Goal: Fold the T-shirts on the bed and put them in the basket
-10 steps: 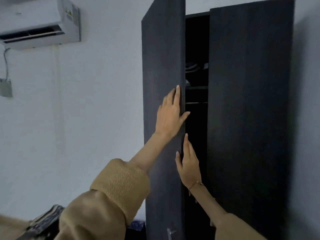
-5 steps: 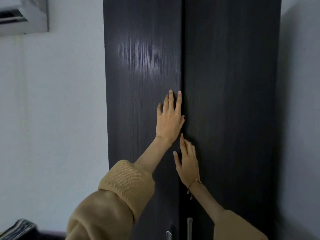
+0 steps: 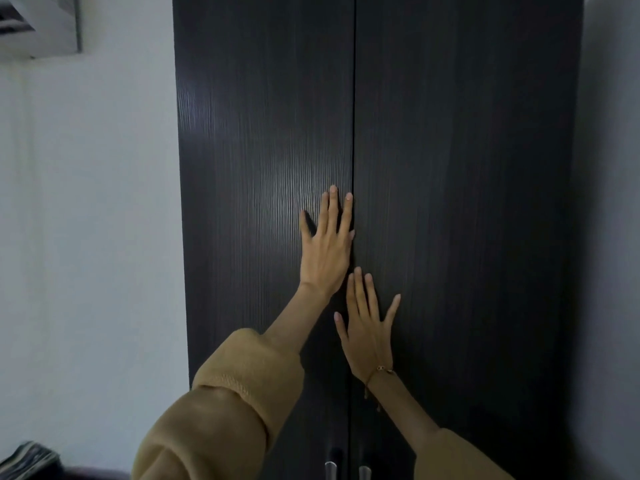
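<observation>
**Hands on a closed wardrobe; shirts, bed and basket out of sight**

Both hands are lying flat against a dark wardrobe. The left hand point(image 3: 323, 251) is pressing on the left door point(image 3: 263, 202) with its fingers straight and slightly spread, fingertips just beside the centre seam. The right hand point(image 3: 369, 327) is pressing on the right door point(image 3: 467, 202), lower down, fingers straight and fanned, a thin bracelet point(image 3: 381, 370) at the wrist. Neither hand is gripping anything. The two doors are meeting along the seam, with no gap showing, and two metal handles point(image 3: 347, 471) are peeking in at the bottom edge, untouched.

No T-shirt, bed or basket is showing clearly. A striped fabric bundle point(image 3: 27, 460) is sitting at the lower left corner; it may be bedding or clothing, but it is too blurred and cropped to tell.

Judgement on progress: nothing here is showing any shirt folded or placed, so the amount done cannot be read. The person is facing away from the work area, and would need to turn back toward the bed to carry on folding or loading.

An air conditioner point(image 3: 41, 26) is hanging on the wall at upper left.
</observation>
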{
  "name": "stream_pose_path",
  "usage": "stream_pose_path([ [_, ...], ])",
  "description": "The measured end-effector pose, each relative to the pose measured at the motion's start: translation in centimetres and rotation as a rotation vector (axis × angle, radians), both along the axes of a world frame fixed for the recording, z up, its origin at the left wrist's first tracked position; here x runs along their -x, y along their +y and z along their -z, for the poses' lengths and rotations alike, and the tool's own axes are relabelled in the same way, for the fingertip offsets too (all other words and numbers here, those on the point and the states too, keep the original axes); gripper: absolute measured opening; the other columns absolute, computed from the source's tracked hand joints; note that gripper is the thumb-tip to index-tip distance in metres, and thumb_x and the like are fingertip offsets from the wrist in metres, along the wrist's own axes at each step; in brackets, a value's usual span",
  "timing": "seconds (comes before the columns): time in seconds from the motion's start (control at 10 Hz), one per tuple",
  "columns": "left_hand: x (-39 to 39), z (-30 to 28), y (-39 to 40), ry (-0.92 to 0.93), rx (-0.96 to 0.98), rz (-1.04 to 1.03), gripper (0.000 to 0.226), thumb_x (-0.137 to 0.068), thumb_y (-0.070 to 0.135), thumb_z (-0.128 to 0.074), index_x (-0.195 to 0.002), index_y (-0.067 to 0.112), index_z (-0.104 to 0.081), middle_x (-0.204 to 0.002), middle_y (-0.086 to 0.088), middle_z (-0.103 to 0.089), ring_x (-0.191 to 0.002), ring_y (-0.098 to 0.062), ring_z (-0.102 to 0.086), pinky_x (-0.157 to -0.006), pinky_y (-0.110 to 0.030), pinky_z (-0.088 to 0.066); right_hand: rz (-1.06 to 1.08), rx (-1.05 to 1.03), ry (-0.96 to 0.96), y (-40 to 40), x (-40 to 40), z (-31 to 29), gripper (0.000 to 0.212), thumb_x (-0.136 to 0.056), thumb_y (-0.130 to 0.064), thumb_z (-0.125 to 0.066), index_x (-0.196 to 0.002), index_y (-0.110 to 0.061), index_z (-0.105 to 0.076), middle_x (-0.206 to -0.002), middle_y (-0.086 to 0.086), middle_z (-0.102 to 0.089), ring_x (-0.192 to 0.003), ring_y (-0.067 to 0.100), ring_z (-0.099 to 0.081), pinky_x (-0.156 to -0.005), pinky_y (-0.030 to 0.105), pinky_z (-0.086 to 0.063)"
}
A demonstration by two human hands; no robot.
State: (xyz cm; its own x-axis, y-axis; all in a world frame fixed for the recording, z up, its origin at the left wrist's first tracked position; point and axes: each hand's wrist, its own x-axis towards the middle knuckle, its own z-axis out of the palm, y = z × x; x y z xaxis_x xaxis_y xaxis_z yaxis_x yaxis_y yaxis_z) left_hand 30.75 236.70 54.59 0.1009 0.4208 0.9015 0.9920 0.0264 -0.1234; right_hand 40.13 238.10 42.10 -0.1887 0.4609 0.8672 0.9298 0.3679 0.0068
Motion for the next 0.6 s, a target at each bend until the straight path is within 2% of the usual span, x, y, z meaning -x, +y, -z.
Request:
stream_pose_path([
  [0.1,1.3,0.9,0.6,0.07,-0.028,-0.004,0.056,-0.099,0.035,-0.015,-0.151,0.015,-0.008,-0.158,-0.012,-0.014,-0.146,-0.025,-0.014,-0.111,-0.052,-0.024,0.046,-0.003,-0.057,0.2,-0.1,0.4,0.063,-0.094,-0.042,-0.023,-0.148,-0.011,-0.015,-0.157,0.008,-0.006,-0.145,0.023,-0.007,-0.111,0.061,-0.006],
  [0.2,1.5,1.3,0.2,0.076,0.021,0.019,0.056,-0.099,0.034,-0.013,-0.151,0.015,-0.004,-0.159,-0.011,-0.009,-0.147,-0.025,-0.009,-0.113,-0.052,-0.022,0.083,0.022,-0.062,-0.3,0.0,0.1,0.065,-0.093,-0.041,-0.025,-0.148,-0.009,-0.014,-0.158,0.009,-0.007,-0.145,0.024,-0.008,-0.111,0.061,-0.007],
  [0.3,1.4,2.2,-0.9,0.017,0.109,0.052,0.057,-0.098,0.032,-0.011,-0.152,0.015,-0.002,-0.159,-0.011,-0.002,-0.147,-0.026,-0.003,-0.115,-0.052,-0.02,0.06,0.066,-0.081,-1.5,0.2,-0.3,0.072,-0.088,-0.034,-0.051,-0.147,-0.008,-0.018,-0.157,0.01,-0.014,-0.144,0.025,-0.012,-0.112,0.06,-0.013],
  [0.4,1.1,2.4,-2.4,0.035,0.219,0.06,0.055,-0.102,0.031,-0.015,-0.151,0.015,0.007,-0.158,-0.009,0.012,-0.146,-0.025,0.009,-0.118,-0.05,-0.006,0.005,0.123,-0.029,-3.1,0.2,-1.3,0.083,-0.076,-0.02,-0.071,-0.146,-0.01,-0.027,-0.156,0.008,-0.016,-0.144,0.024,-0.015,-0.111,0.054,-0.015],
  [0.5,1.4,2.6,-4.9,0.017,0.342,0.157,0.058,-0.103,0.024,-0.028,-0.152,0.016,0.002,-0.16,-0.006,0.004,-0.147,-0.023,-0.002,-0.118,-0.045,-0.008,-0.141,0.259,0.009,-5.5,0.0,-2.0,0.071,-0.089,-0.011,-0.056,-0.149,-0.015,-0.018,-0.158,0.001,-0.004,-0.146,0.016,-0.009,-0.118,0.046,-0.004],
  [0.6,2.7,5.7,-8.4,-0.116,0.527,0.447,0.053,-0.1,0.015,-0.037,-0.15,0.02,-0.021,-0.15,-0.005,-0.034,-0.134,-0.022,-0.036,-0.111,-0.037,-0.028,-0.31,0.477,0.128,-8.8,-0.6,-0.4,0.055,-0.091,-0.008,-0.052,-0.143,-0.016,-0.036,-0.146,0.002,-0.039,-0.131,0.017,-0.041,-0.113,0.036,-0.029],
])
